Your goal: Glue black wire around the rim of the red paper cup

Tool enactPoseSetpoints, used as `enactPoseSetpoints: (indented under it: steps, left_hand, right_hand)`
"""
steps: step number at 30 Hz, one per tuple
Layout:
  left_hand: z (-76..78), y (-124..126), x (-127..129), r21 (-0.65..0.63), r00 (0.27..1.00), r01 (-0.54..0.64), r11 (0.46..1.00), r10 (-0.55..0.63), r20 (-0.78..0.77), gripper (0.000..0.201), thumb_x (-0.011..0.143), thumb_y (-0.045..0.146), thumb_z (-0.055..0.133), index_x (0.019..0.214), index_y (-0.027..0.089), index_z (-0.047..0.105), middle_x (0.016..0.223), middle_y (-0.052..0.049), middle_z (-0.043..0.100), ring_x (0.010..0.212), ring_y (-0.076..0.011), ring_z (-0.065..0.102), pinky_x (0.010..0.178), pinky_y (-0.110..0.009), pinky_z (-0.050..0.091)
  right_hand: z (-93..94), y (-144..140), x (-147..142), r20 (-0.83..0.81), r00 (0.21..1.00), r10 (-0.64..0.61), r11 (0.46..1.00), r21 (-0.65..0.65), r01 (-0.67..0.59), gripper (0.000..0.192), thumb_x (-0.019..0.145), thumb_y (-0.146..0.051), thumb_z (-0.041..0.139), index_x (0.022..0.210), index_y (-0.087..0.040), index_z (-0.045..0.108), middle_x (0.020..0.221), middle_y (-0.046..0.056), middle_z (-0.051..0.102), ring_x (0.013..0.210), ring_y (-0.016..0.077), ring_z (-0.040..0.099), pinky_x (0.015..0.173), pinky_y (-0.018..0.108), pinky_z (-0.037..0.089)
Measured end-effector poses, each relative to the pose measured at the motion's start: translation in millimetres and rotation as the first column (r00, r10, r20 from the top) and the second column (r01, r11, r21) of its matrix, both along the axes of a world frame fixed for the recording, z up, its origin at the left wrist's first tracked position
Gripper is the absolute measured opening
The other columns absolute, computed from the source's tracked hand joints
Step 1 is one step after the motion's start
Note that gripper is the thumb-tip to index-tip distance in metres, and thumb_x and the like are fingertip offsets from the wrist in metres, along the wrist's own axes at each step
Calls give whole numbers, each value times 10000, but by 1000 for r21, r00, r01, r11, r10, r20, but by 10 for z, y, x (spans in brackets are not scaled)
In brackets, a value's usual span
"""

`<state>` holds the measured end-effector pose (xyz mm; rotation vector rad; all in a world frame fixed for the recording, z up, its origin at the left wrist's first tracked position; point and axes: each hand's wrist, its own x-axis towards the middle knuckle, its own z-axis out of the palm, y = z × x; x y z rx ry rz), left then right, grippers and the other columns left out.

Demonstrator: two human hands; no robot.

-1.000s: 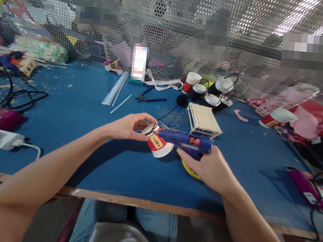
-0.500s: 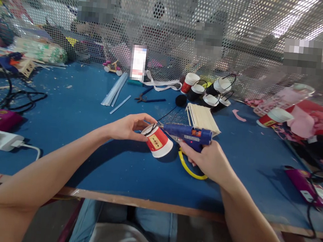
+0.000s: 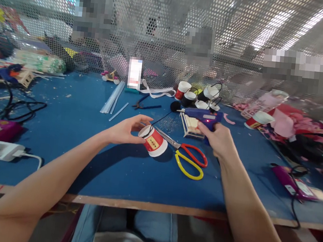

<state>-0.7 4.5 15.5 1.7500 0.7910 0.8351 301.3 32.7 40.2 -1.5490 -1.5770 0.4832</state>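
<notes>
Gluing step in hand: cup gripped, glue gun held off to the side.

My left hand (image 3: 126, 129) pinched the red paper cup (image 3: 153, 142) at its narrow end, tilted, wide rim resting on the blue table (image 3: 63, 127) at centre. A black cord (image 3: 161, 119) ran from the cup's top toward one o'clock. My right hand (image 3: 218, 139) was clamped on the blue glue gun (image 3: 200, 115), at two o'clock of the cup and apart from it, nozzle pointing left. Scissors (image 3: 188, 159) lay at four o'clock, just beside the cup. In my judgement, the next move called for a steady cup and an accurately placed nozzle.
</notes>
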Motion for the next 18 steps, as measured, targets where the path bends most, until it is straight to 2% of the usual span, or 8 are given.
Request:
enactPoseSetpoints:
  steps: [2,5,10,13,15,16,17,18]
  left_hand:
    - [16,-13,-5,37,999,-17,999,18,-34,612,693,235,669,1237,210,389,1147,-95,519,1052,-194,538,898,-375,445]
    - [32,-35,-1,59,998,-33,998,37,-59,619,704,235,647,1256,223,369,1139,-84,501,1050,-193,539,887,-364,455]
    - [76,-74,24,165,989,-50,985,72,-128,647,694,224,631,1278,218,352,1127,-82,500,1032,-192,548,901,-370,449]
    - [99,-91,35,244,981,-54,968,97,-167,653,689,213,623,1283,215,354,1148,-91,508,1037,-194,545,906,-366,447]
    - [107,-104,39,286,975,-52,957,111,-193,655,690,217,619,1289,217,353,1169,-99,510,1042,-197,544,908,-367,446]
    - [109,-113,41,306,971,-52,951,119,-207,654,691,222,618,1289,218,355,1176,-101,513,1045,-200,543,911,-370,444]
    - [112,-123,45,324,967,-49,945,127,-222,653,692,229,618,1290,220,357,1186,-103,513,1054,-205,539,917,-374,440]
    - [115,-136,49,340,962,-46,939,132,-237,652,692,237,619,1290,221,360,1199,-104,511,1067,-211,533,924,-376,435]
  right_hand:
    - [-3,179,121,192,977,-95,993,-48,106,395,722,-509,554,716,-117,605,627,82,626,566,179,563,518,281,415]
    - [-1,387,221,448,877,-175,971,-66,228,426,728,-523,526,692,-109,623,611,119,626,634,239,597,569,312,411]
    - [-81,526,241,586,785,-202,942,-103,319,507,749,-540,486,891,-87,664,861,200,657,831,310,608,659,361,421]
    - [-93,460,161,655,705,-272,930,-9,367,485,771,-479,487,980,-76,658,1032,247,598,977,358,543,731,415,406]
    - [-50,337,26,643,703,-305,945,112,307,414,783,-414,497,965,-84,668,1049,230,586,1013,344,514,770,409,391]
    - [-20,254,-69,605,754,-256,966,130,223,387,797,-408,482,932,-104,679,1002,197,606,971,311,532,762,384,395]
    - [8,164,-180,544,831,-117,993,84,86,390,820,-420,446,858,-120,692,895,154,632,877,263,560,734,349,403]
    - [29,70,-303,449,889,89,995,-7,-96,432,839,-458,409,802,-136,694,792,111,638,775,216,571,686,312,409]
